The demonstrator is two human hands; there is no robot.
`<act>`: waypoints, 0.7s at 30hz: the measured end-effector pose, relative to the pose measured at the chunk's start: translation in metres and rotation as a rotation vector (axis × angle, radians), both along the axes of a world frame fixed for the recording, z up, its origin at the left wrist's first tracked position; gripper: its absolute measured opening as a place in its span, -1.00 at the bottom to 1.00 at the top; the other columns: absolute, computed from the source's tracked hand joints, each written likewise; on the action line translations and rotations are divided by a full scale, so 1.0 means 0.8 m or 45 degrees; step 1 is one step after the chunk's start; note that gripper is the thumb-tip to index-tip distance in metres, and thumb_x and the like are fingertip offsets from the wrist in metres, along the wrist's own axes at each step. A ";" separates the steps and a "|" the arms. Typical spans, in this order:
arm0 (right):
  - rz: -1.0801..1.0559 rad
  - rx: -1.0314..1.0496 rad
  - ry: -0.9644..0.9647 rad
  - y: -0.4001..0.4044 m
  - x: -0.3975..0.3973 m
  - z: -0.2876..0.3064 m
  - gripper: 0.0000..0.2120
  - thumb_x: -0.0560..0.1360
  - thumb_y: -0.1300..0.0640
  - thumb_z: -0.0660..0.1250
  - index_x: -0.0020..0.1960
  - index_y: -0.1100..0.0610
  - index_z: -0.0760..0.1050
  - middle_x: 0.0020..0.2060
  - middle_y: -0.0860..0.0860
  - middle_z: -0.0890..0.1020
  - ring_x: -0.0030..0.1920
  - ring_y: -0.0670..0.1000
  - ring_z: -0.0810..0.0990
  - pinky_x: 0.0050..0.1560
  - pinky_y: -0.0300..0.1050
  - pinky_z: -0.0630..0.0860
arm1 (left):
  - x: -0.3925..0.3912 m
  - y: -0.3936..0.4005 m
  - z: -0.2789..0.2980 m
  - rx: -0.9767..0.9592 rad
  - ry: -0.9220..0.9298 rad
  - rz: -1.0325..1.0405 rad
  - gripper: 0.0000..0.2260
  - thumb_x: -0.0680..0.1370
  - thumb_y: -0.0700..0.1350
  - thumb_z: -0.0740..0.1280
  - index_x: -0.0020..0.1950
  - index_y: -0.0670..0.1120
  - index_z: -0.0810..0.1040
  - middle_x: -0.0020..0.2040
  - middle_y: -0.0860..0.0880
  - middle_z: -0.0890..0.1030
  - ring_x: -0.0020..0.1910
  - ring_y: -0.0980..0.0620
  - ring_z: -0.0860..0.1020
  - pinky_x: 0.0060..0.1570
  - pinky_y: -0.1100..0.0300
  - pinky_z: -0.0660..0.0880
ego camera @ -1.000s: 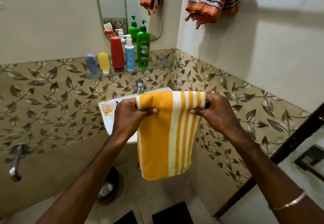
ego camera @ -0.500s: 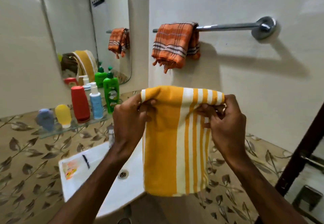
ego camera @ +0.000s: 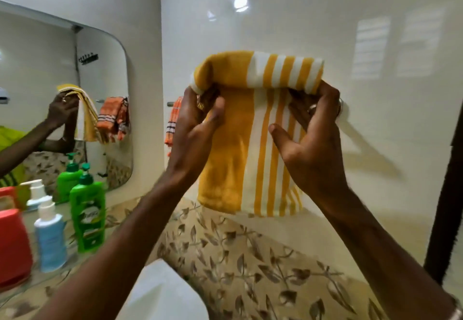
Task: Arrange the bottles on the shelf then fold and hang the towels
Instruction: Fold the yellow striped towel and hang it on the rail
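A folded yellow and white striped towel (ego camera: 253,144) is held up high against the white wall, its top fold draped forward over my fingers. My left hand (ego camera: 198,129) grips its upper left corner. My right hand (ego camera: 310,139) grips the upper right corner, thumb out in front. The towel hides most of the rail; only a bit of the rail's left end (ego camera: 170,104) and an orange checked towel (ego camera: 172,124) hanging there show behind my left hand. On the glass shelf (ego camera: 37,279) at lower left stand a red bottle (ego camera: 12,244), a blue pump bottle (ego camera: 50,239) and a green pump bottle (ego camera: 87,214).
A mirror (ego camera: 62,94) on the left wall reflects my arms, both towels and the bottles. The white sink (ego camera: 162,294) lies below, by leaf-patterned tiles (ego camera: 250,269). A dark door frame (ego camera: 446,194) runs down the right edge.
Both hands have raised the striped towel from sink height up to the rail on the wall. My view has tilted upward and closer to the wall.
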State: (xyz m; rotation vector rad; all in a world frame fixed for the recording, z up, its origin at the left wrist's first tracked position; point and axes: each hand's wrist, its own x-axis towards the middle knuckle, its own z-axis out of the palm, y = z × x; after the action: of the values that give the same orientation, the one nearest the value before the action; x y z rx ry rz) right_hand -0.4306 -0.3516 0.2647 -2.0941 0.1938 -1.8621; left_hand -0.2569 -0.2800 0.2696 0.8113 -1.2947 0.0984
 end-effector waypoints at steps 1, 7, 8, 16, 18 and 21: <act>-0.039 -0.026 0.017 -0.008 0.006 0.013 -0.27 0.51 0.30 0.47 0.53 0.14 0.15 0.43 -0.06 0.39 0.45 -0.11 0.41 0.47 -0.23 0.36 | 0.006 -0.013 0.016 -0.005 0.019 -0.060 -0.62 0.68 -0.08 0.22 0.49 -0.04 0.30 0.38 -0.07 0.51 0.34 0.00 0.54 0.26 -0.09 0.56; -0.395 -0.170 0.258 -0.055 0.030 0.079 0.00 0.53 0.22 0.46 0.65 0.16 -0.23 0.65 0.13 0.06 0.50 0.03 0.34 0.33 -0.25 0.36 | 0.030 -0.098 0.087 0.164 -0.048 -0.098 -0.48 0.66 0.03 0.21 0.57 -0.06 0.14 0.46 -0.12 0.40 0.40 -0.05 0.46 0.36 -0.04 0.49; -0.444 -0.164 0.309 -0.061 0.032 0.085 0.06 0.52 0.22 0.47 0.64 0.14 -0.32 0.66 0.14 0.01 0.46 0.05 0.40 0.25 -0.21 0.43 | 0.031 -0.111 0.091 0.216 -0.080 -0.120 -0.44 0.66 0.04 0.21 0.59 -0.06 0.09 0.50 -0.12 0.36 0.44 -0.05 0.42 0.42 -0.07 0.43; -0.856 -0.049 1.172 -0.093 0.041 0.138 -0.41 0.51 -0.21 0.41 0.44 0.02 0.43 0.35 0.06 0.58 0.32 0.14 0.55 0.28 0.04 0.50 | 0.035 -0.150 0.079 0.520 -0.603 0.606 -0.40 0.63 0.32 0.05 0.56 -0.01 0.24 0.31 -0.20 0.60 0.27 -0.20 0.56 0.25 -0.05 0.48; -0.792 0.033 1.321 -0.092 0.042 0.153 -0.47 0.52 -0.20 0.40 0.38 0.05 0.50 0.29 0.06 0.60 0.25 0.12 0.57 0.22 0.01 0.51 | 0.038 -0.149 0.080 0.563 -0.662 0.641 -0.45 0.64 0.31 0.02 0.39 -0.05 0.41 0.17 -0.20 0.64 0.11 -0.17 0.59 0.11 -0.09 0.52; -0.665 0.198 1.457 -0.099 0.046 0.170 -0.51 0.50 -0.21 0.41 0.34 0.01 0.53 0.18 0.05 0.62 0.16 0.10 0.59 0.24 0.05 0.54 | 0.038 -0.152 0.097 0.684 -0.752 0.714 -0.45 0.63 0.35 -0.03 0.27 -0.03 0.46 0.00 -0.11 0.60 -0.05 -0.08 0.53 -0.09 0.02 0.41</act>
State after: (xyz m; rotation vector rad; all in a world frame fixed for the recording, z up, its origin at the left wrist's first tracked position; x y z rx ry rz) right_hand -0.3934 -0.4309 0.4003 -2.8861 1.1694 -0.5349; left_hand -0.2261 -0.4015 0.3472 1.6872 -1.6335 0.4798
